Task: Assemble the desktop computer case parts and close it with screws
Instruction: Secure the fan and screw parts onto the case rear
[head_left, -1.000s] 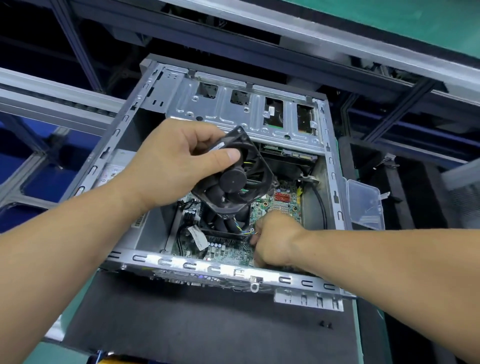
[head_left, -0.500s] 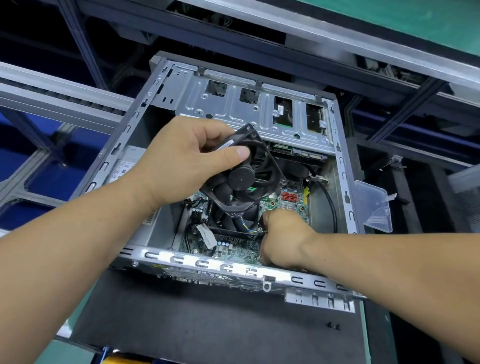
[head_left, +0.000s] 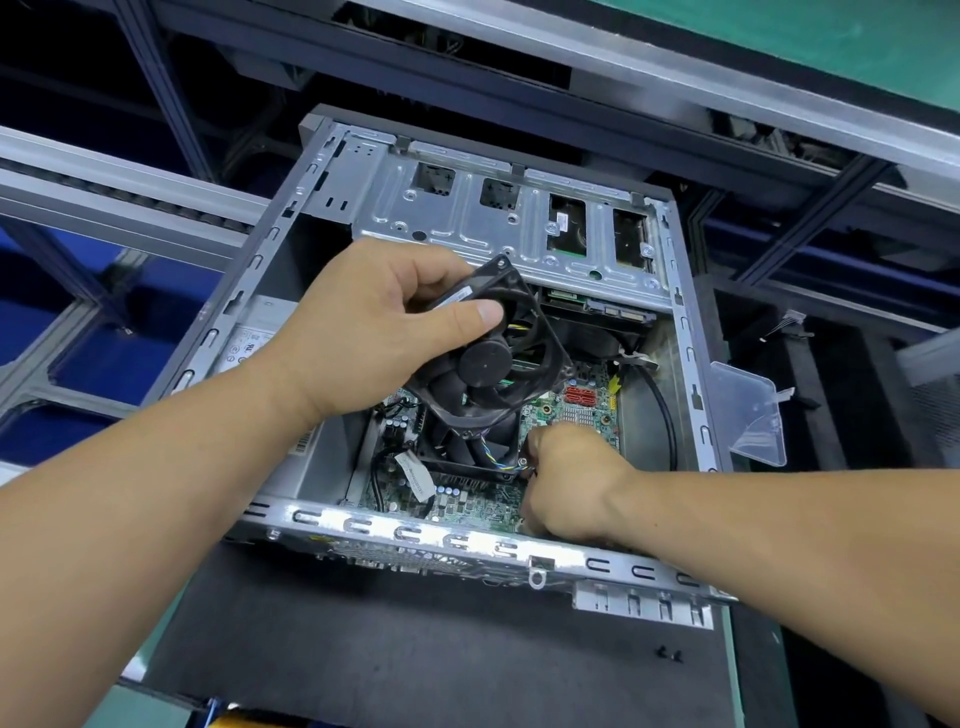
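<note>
My left hand clamps the square black plastic fan above the open grey steel case; right hand, fingers curled shut, seems to be plugging its cable; seating the fan follows.

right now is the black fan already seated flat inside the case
No, the left hand holds the black fan tilted, lifted above the motherboard in the open case.

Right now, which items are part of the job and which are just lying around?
In the job:
- open computer case
- black fan, held by the left hand
- motherboard
- right hand, closed near the fan wires
- two screws on the mat

Lying about:
- clear plastic box
</note>
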